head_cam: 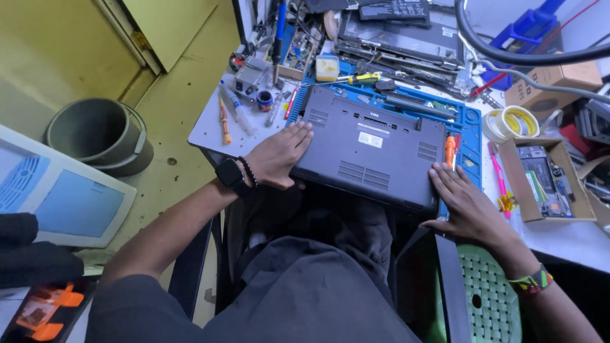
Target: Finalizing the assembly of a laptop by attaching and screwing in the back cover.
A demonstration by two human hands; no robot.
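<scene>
Laptop (372, 149) lies shut, underside up, on blue mat (471, 121) at bench (210, 127) edge. My left hand (276, 155) flat, fingers spread, on laptop's left corner; right hand (464, 200) flat at its right edge, neither gripping. Bottom cover on, nothing opened. Orange screwdriver (450, 149) just right of laptop, untouched. Tape roll (511, 122) further right.

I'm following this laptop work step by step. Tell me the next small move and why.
Probably reach the right hand for the orange screwdriver just beyond its fingertips: the laptop lies underside up on the blue mat, and the left hand lies flat on its corner.
</scene>
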